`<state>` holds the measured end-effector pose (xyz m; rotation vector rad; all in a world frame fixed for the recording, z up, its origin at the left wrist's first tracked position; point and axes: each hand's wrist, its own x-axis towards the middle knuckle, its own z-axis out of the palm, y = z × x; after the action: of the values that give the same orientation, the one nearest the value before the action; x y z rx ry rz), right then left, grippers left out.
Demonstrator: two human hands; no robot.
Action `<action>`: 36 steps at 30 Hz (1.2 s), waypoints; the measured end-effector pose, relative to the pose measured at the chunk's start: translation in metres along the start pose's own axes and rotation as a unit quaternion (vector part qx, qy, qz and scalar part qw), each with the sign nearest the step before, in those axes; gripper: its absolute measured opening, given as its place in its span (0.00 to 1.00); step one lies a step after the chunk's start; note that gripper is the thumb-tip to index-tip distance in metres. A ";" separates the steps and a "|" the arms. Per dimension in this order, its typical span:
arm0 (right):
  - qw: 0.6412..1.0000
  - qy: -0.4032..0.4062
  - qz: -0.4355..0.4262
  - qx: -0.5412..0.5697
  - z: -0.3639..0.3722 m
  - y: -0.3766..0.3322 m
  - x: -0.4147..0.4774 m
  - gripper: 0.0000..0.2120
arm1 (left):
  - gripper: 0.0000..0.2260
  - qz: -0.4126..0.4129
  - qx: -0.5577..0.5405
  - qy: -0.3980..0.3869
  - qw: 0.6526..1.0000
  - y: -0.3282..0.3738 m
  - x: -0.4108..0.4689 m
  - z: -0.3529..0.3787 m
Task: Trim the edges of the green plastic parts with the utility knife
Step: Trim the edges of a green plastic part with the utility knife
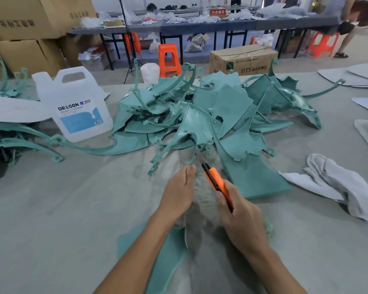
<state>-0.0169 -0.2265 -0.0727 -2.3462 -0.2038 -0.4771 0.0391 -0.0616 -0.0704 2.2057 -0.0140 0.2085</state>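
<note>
By green parts (200,115), R hand (240,217) grips knife (216,181).

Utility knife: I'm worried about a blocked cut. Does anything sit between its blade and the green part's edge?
Nothing visible does. The right hand holds the utility knife, blade tip at the lower edge of the green plastic part. Fingertips of the left hand lie just left of the blade, not across it.
</note>
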 end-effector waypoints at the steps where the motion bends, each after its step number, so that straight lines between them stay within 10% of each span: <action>1: 1.000 0.008 -0.002 -0.011 0.001 0.000 0.001 0.16 | 0.20 0.003 -0.002 0.001 1.000 0.000 0.000 0.000; 36: 0.999 0.003 0.033 0.037 0.000 0.003 0.003 0.22 | 0.21 0.036 -0.022 -0.014 0.999 0.000 -0.004 -0.001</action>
<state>-0.0135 -0.2287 -0.0741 -2.2726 -0.1390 -0.4364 0.0351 -0.0612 -0.0700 2.1666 -0.1121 0.2150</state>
